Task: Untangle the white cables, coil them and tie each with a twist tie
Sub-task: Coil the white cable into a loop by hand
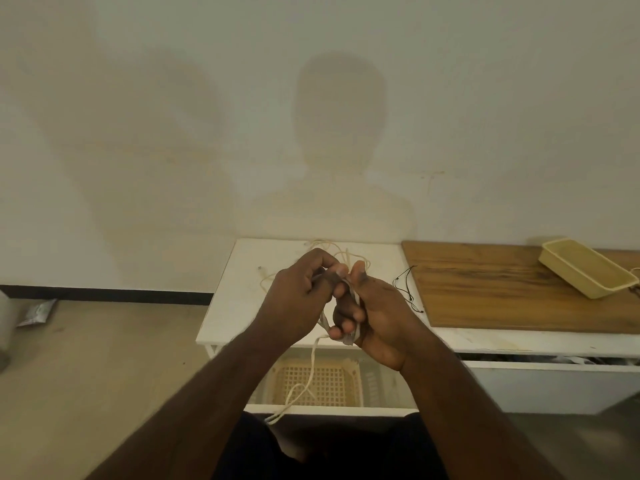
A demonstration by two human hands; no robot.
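Both hands are up over the front edge of the white surface [242, 271]. The right hand [377, 313] has its fingers clamped on a coiled white cable [351, 336], bundle running roughly top to bottom. Left hand [294, 299] pinches its top end. A loose tail [313, 368] hangs straight down. Twist ties [405, 289] lie just right; more cable [325, 245] sits behind. Floor at left is open.
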